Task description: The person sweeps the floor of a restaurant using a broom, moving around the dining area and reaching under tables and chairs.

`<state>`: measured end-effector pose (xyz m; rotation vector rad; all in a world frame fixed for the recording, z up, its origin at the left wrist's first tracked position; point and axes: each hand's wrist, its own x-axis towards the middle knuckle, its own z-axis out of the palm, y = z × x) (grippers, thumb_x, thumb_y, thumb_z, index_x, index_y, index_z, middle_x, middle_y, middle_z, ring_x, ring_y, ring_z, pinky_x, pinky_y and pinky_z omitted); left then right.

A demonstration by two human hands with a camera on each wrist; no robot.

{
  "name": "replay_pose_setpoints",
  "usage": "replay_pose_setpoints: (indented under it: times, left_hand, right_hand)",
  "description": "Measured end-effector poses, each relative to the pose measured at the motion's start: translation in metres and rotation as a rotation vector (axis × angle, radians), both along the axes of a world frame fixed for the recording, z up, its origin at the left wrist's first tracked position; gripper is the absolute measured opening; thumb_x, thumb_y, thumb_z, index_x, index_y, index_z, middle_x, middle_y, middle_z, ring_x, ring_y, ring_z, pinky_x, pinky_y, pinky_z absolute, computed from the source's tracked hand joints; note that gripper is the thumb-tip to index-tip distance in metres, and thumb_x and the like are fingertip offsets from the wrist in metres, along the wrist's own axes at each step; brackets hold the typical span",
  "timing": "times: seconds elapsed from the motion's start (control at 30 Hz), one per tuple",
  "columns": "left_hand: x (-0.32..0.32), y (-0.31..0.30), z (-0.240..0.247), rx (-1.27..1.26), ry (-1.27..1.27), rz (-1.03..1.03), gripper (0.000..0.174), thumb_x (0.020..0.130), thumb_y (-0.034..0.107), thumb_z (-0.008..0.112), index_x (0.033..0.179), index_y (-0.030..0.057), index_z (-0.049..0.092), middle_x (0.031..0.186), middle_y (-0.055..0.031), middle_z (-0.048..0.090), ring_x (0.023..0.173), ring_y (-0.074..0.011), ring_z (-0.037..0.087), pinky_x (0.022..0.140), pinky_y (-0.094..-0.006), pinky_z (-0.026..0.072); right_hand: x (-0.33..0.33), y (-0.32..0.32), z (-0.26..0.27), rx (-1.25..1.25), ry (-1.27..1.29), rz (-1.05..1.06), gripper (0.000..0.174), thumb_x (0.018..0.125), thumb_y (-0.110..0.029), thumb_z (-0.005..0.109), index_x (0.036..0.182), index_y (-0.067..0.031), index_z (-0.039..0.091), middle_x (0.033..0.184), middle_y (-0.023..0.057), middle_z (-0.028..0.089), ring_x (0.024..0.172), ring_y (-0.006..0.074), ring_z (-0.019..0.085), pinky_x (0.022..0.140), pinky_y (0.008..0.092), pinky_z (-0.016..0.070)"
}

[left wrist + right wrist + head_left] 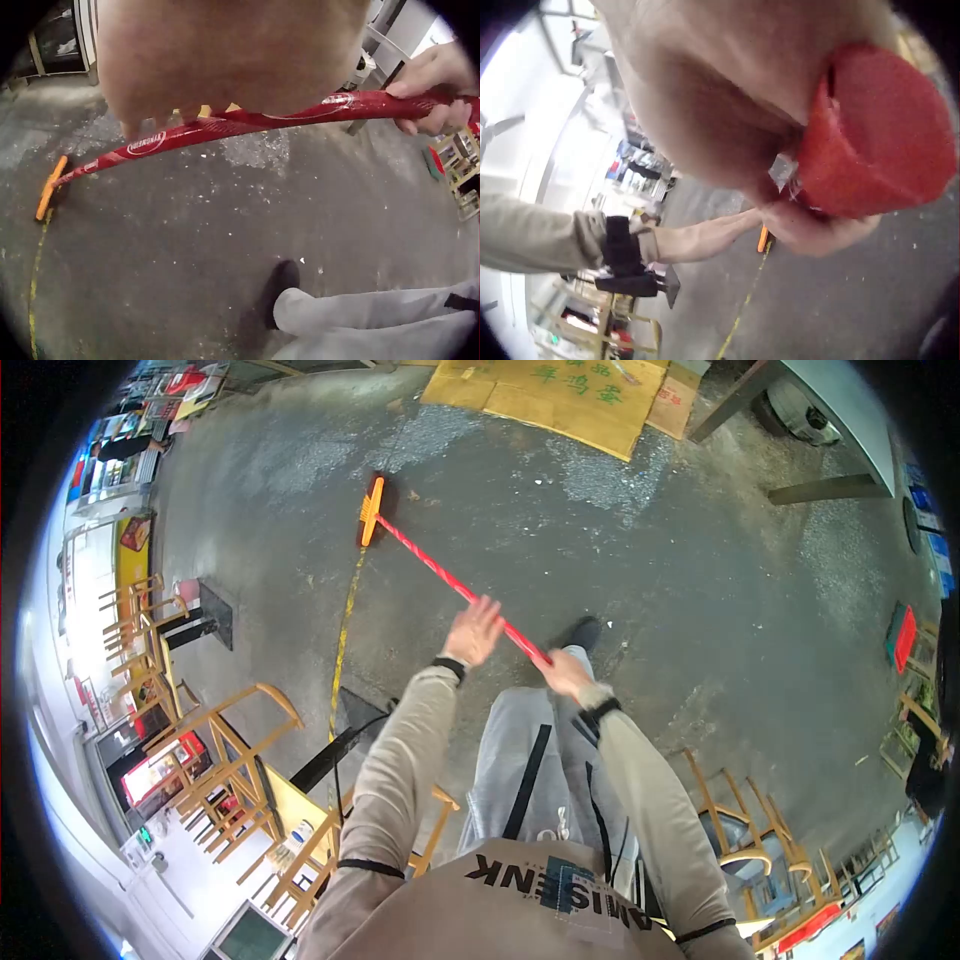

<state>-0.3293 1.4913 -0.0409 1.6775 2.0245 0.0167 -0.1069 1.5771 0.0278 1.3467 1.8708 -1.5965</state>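
A broom with a red handle [430, 563] and an orange head [372, 510] slants across the head view, its head on the grey floor. My right hand [568, 674] grips the handle near its end. The right wrist view shows the thick red handle end [885, 135] poking out of that hand. Farther down the handle is my left hand [473, 632], its fingers straight and laid against the shaft. In the left wrist view the back of the left hand [232, 60] covers part of the red handle [247, 120].
A yellow line [345, 635] runs along the floor beside the broom head. Flattened cardboard [550, 400] lies at the far side, next to a grey table [850, 420]. Wooden chairs [235, 760] stand at the left, more chairs [750, 830] at the lower right. A red dustpan-like object [905, 638] is far right.
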Motion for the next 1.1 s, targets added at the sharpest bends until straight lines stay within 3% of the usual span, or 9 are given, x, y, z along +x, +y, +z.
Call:
replay_pose_setpoints:
  times: [0.17, 0.27, 0.33, 0.47, 0.5, 0.53, 0.7, 0.8, 1.1]
  left_hand:
    - [0.169, 0.032, 0.072, -0.387, -0.36, -0.306, 0.046, 0.093, 0.036, 0.043, 0.13, 0.0093, 0.047, 0.134, -0.0108, 0.046, 0.131, -0.0295, 0.033, 0.108, -0.0489, 0.0216]
    - [0.283, 0.0, 0.083, 0.218, -0.767, -0.245, 0.03, 0.08, 0.031, 0.058, 0.098, 0.0066, 0.06, 0.094, -0.0103, 0.062, 0.093, -0.0307, 0.055, 0.086, -0.0444, 0.038]
    - [0.35, -0.024, 0.09, -0.079, -0.904, -0.444, 0.034, 0.082, 0.039, 0.055, 0.085, 0.0062, 0.063, 0.088, -0.0115, 0.064, 0.09, -0.0292, 0.057, 0.081, -0.0439, 0.0392]
    - [0.431, -0.063, 0.135, -0.355, -0.681, -0.709, 0.039, 0.083, 0.044, 0.053, 0.078, 0.0075, 0.066, 0.074, -0.0112, 0.063, 0.077, -0.0286, 0.06, 0.077, -0.0453, 0.0401]
    - [0.441, -0.081, 0.144, -0.282, -0.542, -0.737, 0.042, 0.082, 0.046, 0.052, 0.075, 0.0065, 0.065, 0.075, -0.012, 0.063, 0.077, -0.0276, 0.06, 0.076, -0.0437, 0.0402]
    - [0.443, -0.093, 0.135, -0.279, -0.621, -0.747, 0.045, 0.082, 0.047, 0.052, 0.074, 0.0057, 0.065, 0.076, -0.0122, 0.063, 0.076, -0.027, 0.061, 0.075, -0.0426, 0.0403]
    - [0.374, -0.066, 0.115, -0.339, -0.583, -0.546, 0.042, 0.081, 0.043, 0.051, 0.071, 0.0061, 0.069, 0.068, -0.0152, 0.063, 0.071, -0.03, 0.06, 0.075, -0.0454, 0.041]
    - [0.28, -0.015, 0.067, -0.101, -0.369, -0.601, 0.025, 0.076, 0.029, 0.052, 0.061, 0.0156, 0.067, 0.067, -0.0087, 0.063, 0.068, -0.0281, 0.06, 0.065, -0.047, 0.0412]
    - [-0.008, 0.124, 0.014, 0.226, -0.194, -0.391, 0.037, 0.09, 0.038, 0.048, 0.094, 0.0041, 0.062, 0.123, -0.0149, 0.053, 0.124, -0.0287, 0.042, 0.103, -0.0433, 0.0321]
  right_hand:
    - [0.194, -0.04, 0.049, -0.157, -0.015, -0.156, 0.054, 0.089, -0.052, 0.046, 0.085, 0.0004, 0.061, 0.077, 0.02, 0.061, 0.072, 0.0339, 0.058, 0.064, 0.0427, 0.0423]
    - [0.289, -0.057, 0.139, -0.311, -0.358, -0.352, 0.051, 0.092, -0.045, 0.044, 0.085, 0.0023, 0.061, 0.07, 0.0205, 0.058, 0.065, 0.0303, 0.059, 0.061, 0.0394, 0.0427]
    - [0.374, -0.122, 0.156, -0.214, -0.422, -0.485, 0.06, 0.092, -0.051, 0.045, 0.068, 0.0016, 0.062, 0.053, 0.0027, 0.049, 0.05, 0.0122, 0.049, 0.046, 0.0312, 0.0388]
    - [0.433, -0.213, 0.212, 0.166, -0.622, 0.097, 0.055, 0.084, -0.016, 0.06, 0.134, -0.0056, 0.039, 0.063, 0.0122, 0.058, 0.051, 0.0323, 0.054, 0.056, 0.0484, 0.0437]
    - [0.36, -0.18, 0.238, 0.196, -0.851, -0.157, 0.059, 0.095, -0.044, 0.037, 0.069, 0.0, 0.067, 0.061, 0.0233, 0.059, 0.065, 0.0418, 0.06, 0.058, 0.05, 0.0459]
    - [0.368, -0.192, 0.234, 0.154, -0.847, -0.182, 0.051, 0.094, -0.041, 0.041, 0.079, 0.0006, 0.067, 0.063, 0.0222, 0.06, 0.063, 0.0405, 0.06, 0.056, 0.0488, 0.0461]
    - [0.357, -0.23, 0.169, 0.448, -0.492, 0.184, 0.06, 0.083, -0.019, 0.062, 0.134, -0.004, 0.034, 0.075, 0.0212, 0.058, 0.058, 0.0388, 0.056, 0.048, 0.0445, 0.0427]
    - [0.235, -0.141, 0.123, 0.033, -0.617, -0.405, 0.065, 0.093, -0.052, 0.035, 0.069, 0.0012, 0.063, 0.07, 0.0271, 0.059, 0.075, 0.0435, 0.06, 0.064, 0.0494, 0.0454]
    - [-0.014, -0.044, 0.036, 0.153, -0.216, -0.499, 0.054, 0.09, -0.05, 0.046, 0.078, 0.0006, 0.06, 0.074, 0.0265, 0.059, 0.077, 0.0416, 0.059, 0.063, 0.0456, 0.0452]
